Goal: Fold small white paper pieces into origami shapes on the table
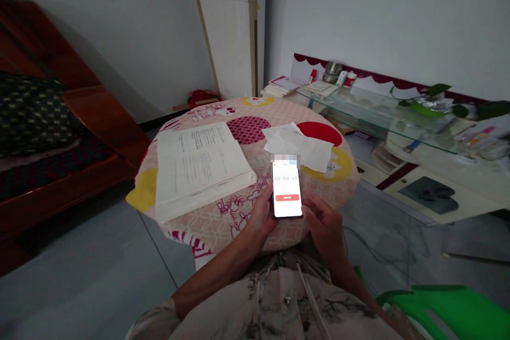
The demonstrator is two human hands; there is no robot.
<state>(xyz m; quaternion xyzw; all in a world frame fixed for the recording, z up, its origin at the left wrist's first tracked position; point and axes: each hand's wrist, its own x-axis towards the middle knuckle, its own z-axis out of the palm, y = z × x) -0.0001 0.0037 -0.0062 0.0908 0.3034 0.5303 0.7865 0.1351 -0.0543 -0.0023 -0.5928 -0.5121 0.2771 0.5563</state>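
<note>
Upright between my hands is a smartphone (287,188), its lit white screen showing a row of zeros like a timer and a red button. My left hand (262,212) is closed around the phone's left edge. My right hand (322,219) grips the lower right edge, with the thumb by the screen's corner. To the left on the round table lies an open book (195,170) with printed pages. Just beyond the phone are several white paper sheets (298,143), overlapping. The phone's back and the fingers behind it are hidden.
A patterned cloth (255,164) covers the round table. On the right stands a glass-topped cabinet (370,111) with cups, papers and a plant. A wooden sofa (91,117) is at left, a tall white air conditioner (229,37) behind, and a green plastic chair (450,308) at lower right.
</note>
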